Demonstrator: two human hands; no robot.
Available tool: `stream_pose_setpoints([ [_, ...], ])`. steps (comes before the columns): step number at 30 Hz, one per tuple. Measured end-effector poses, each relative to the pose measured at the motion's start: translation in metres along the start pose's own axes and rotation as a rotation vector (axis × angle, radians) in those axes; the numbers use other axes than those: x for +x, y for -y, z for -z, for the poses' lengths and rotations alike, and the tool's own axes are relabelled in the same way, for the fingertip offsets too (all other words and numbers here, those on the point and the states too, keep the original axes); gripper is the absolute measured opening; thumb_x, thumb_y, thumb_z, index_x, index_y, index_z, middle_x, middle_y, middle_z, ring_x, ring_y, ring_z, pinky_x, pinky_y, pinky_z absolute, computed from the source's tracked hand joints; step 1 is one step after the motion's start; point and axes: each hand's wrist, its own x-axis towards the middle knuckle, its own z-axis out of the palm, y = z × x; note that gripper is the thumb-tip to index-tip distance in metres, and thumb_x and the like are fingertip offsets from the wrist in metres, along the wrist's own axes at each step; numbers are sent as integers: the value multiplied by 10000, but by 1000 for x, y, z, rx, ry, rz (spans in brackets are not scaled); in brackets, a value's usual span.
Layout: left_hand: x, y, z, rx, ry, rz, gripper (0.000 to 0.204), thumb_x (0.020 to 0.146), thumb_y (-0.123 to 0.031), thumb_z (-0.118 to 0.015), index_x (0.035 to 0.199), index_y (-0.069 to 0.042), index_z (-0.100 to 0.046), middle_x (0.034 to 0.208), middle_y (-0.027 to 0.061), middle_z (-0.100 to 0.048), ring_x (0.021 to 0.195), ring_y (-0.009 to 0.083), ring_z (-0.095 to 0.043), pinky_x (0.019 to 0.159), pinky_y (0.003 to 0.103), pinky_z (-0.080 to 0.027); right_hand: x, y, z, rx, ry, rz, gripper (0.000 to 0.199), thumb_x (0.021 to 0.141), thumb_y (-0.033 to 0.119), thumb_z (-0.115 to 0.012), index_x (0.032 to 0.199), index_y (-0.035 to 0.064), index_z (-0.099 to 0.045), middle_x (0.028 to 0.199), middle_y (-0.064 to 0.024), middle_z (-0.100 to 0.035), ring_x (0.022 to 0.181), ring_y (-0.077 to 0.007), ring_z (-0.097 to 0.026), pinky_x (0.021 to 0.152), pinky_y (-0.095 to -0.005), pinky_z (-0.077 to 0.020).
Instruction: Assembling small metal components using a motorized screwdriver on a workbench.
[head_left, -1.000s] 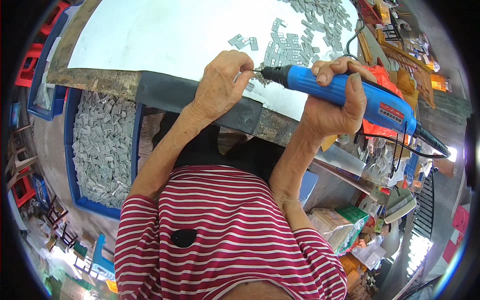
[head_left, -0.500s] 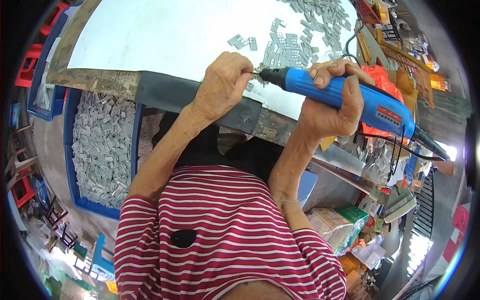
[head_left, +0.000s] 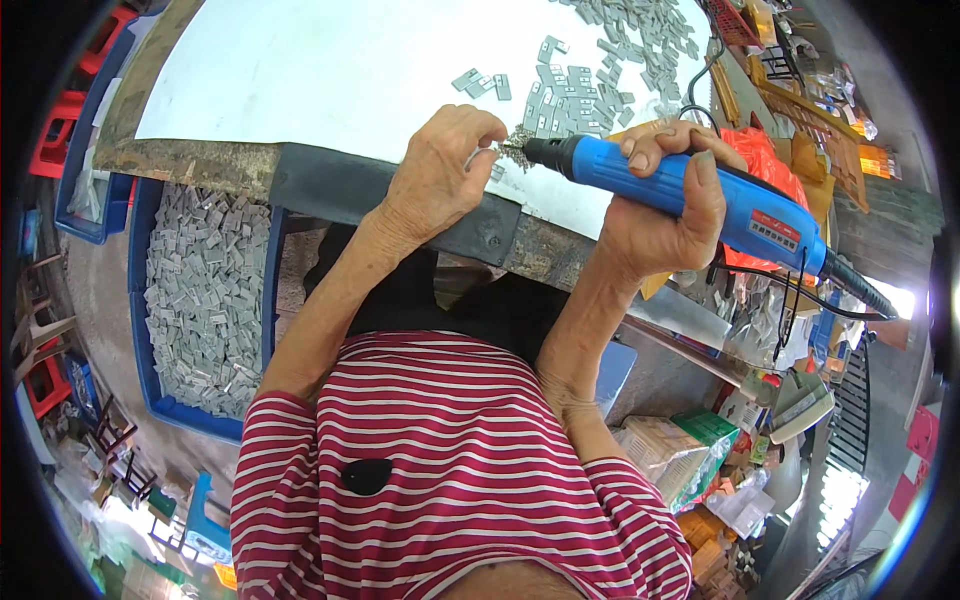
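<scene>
In my right hand (head_left: 672, 195) is a blue electric screwdriver (head_left: 745, 210), its black nose pointing left, fingers wrapped round the barrel. My left hand (head_left: 445, 165) is closed in a pinch in front of the nose. A small grey metal piece (head_left: 474, 158) shows between its thumb and fingers, partly covered by them. By the tip lies a little heap of tiny metal parts, seemingly screws (head_left: 519, 150), on the white sheet (head_left: 300, 80). Several flat grey pieces with holes (head_left: 560, 105) lie just beyond, and a larger pile of them (head_left: 650, 45) lies farther right.
A blue bin (head_left: 143, 330) full of small grey metal pieces (head_left: 205, 310) stands below the table's left edge. The driver's black cord (head_left: 865, 285) leads off to the right. A red plastic bag (head_left: 765, 165) and clutter crowd the right side. Red stools (head_left: 55, 135) stand far left.
The left fingers have shifted slightly and the thumb has drawn back from the driver tip, showing the small metal piece. The driver has hardly moved.
</scene>
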Motion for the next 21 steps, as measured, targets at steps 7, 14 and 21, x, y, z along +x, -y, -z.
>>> stream_pose_setpoints([
  [7,2,-4,-1,-35,-202,49,178,701,51,-499,868,29,-556,773,140,-557,771,269,-536,703,358,-445,1,1,2,-19,-44,5,225,745,64,-530,953,-21,-539,757,-161,-541,556,-220,-521,586,-368,-426],
  [14,3,0,1,98,-272,51,180,694,59,-492,856,17,-559,815,135,-548,789,272,-514,701,362,-428,-1,-1,2,-75,-38,-17,221,755,94,-518,943,-15,-556,765,-151,-535,585,-217,-522,633,-370,-409],
  [21,3,3,-2,201,-152,27,149,677,42,-494,806,5,-559,783,127,-519,766,267,-472,701,367,-404,2,-1,1,-98,-47,-11,222,753,99,-522,942,-12,-553,760,-146,-532,580,-216,-521,640,-367,-405],
])
